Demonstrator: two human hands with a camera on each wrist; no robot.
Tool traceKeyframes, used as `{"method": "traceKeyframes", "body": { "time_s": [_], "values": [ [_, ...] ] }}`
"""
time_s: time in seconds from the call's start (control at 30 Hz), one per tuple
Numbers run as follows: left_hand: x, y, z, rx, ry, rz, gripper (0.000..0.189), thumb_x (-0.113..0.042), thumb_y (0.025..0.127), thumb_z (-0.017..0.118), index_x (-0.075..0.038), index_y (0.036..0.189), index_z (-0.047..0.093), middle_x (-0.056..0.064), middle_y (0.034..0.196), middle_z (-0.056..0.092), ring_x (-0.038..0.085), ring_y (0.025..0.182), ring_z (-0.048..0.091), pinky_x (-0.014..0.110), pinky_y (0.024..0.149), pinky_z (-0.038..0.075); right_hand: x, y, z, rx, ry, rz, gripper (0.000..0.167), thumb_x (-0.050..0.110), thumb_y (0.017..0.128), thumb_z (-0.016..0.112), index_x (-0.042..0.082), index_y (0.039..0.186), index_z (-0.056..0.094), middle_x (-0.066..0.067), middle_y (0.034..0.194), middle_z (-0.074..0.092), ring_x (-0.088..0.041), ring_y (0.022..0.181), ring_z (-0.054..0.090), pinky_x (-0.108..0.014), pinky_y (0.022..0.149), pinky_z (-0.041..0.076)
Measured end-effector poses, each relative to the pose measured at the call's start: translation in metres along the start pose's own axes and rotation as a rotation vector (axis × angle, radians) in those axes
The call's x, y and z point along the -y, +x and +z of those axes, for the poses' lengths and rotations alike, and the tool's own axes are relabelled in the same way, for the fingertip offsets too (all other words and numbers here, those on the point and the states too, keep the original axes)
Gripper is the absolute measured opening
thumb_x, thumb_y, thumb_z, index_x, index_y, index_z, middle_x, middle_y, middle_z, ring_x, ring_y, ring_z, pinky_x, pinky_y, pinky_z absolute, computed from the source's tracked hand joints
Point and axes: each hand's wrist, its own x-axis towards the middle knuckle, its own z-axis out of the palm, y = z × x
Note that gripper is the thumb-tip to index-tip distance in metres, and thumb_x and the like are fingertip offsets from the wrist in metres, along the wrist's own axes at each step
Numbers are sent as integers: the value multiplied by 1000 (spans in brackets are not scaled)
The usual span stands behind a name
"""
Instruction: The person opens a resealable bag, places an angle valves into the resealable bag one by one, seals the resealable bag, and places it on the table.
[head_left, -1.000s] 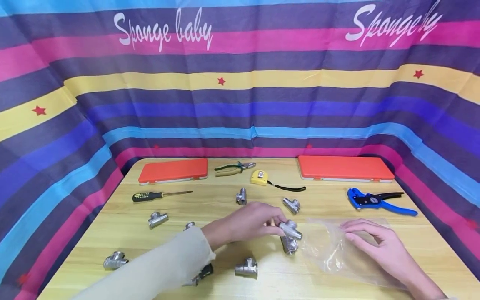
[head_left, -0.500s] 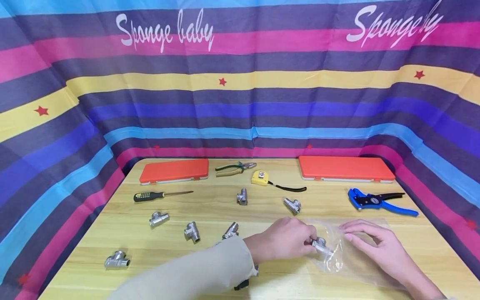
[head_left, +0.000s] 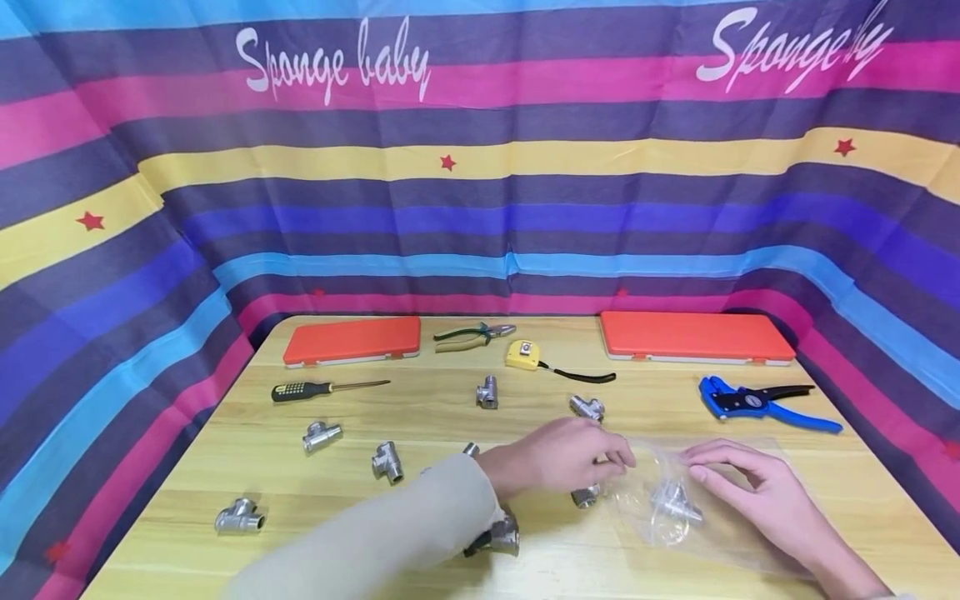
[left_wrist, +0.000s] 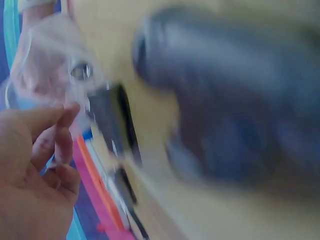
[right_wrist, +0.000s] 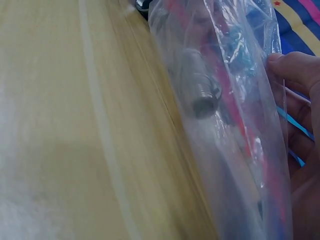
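Observation:
A clear plastic bag lies at the right of the table, with a metal tee fitting inside. My right hand pinches the bag between thumb and fingers; in the right wrist view the thumb lies on the film. My left hand is at the bag's mouth, fingers loosely bent, with no fitting in them. In the left wrist view its fingertips overlap the bag's edge. Just below that hand lies another tee fitting, partly hidden. One more tee fitting sits beside the left sleeve.
More tee fittings are spread over the wooden table. Farther back are a screwdriver, pliers, a yellow tape measure, blue wire strippers and two red cases. A striped cloth surrounds the table.
My left hand carried a tee fitting rightward to the bag and let it go inside, then drew back slightly. The right hand stays on the bag.

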Motion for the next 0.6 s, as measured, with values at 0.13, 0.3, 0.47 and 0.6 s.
{"method": "traceKeyframes", "body": {
  "time_s": [0.13, 0.3, 0.47, 0.6],
  "values": [
    [23, -14, -11, 52, -11, 10, 35, -12, 107, 63, -24, 138, 73, -10, 140, 73, 1, 119, 66, 15, 101, 51, 0, 0, -1, 3, 5, 13, 24, 0, 99, 76, 16, 115, 82, 2, 119, 80, 6, 119, 66, -3, 104, 40],
    [43, -28, -14, 151, 36, 3, 41, -11, 102, 67, -26, 140, 73, -7, 148, 67, 8, 138, 61, 24, 119, 46, 1, -1, -1, 13, 4, 41, 23, 2, 100, 76, 18, 116, 82, 0, 121, 79, 7, 120, 65, -2, 104, 39],
    [51, -35, -11, 138, 4, 11, 31, -24, 103, 75, -24, 133, 76, -11, 124, 72, 2, 108, 65, 15, 99, 50, 1, 0, 0, 1, 13, 13, 26, -2, 99, 76, 18, 114, 82, -2, 119, 80, 4, 118, 67, -3, 104, 41],
    [53, -35, -7, 140, -42, 38, 29, -28, 104, 77, -24, 132, 75, -14, 117, 71, -3, 101, 62, 12, 93, 47, 2, 1, 2, -10, 17, -1, 28, -5, 97, 77, 17, 112, 82, 0, 116, 80, 2, 116, 68, -3, 103, 43]
  ]
}}
